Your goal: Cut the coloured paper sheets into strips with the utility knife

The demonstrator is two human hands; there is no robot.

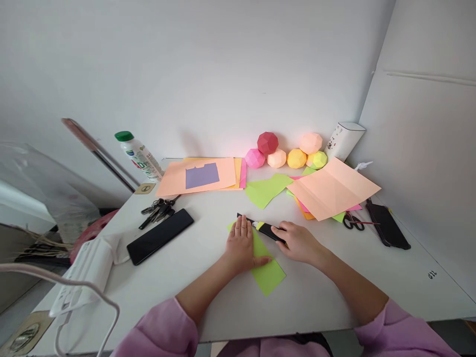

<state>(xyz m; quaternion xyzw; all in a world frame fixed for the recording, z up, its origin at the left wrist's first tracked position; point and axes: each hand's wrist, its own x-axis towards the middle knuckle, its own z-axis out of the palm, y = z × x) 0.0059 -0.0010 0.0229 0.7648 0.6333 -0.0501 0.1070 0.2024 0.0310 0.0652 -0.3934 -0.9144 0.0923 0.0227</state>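
Note:
A green sheet of paper [268, 278] lies at an angle on the white table. My left hand [240, 245] rests flat over its upper left part, fingers stretched forward and thumb out to the right. In my right hand [297, 241] is a black and yellow utility knife [270, 231], the fingers wrapped round its handle. Its blade points left, by the fingertips of my left hand at the paper's far end. Whether the blade touches the paper I cannot tell.
Faceted paper balls [267, 143] stand along the wall. Coloured sheets [334, 191] lie at the right, near scissors [353, 221] and a black phone [388, 226]. On the left are keys [159, 210], a black slab [159, 236], a bottle [139, 156] and a white power strip [84, 275].

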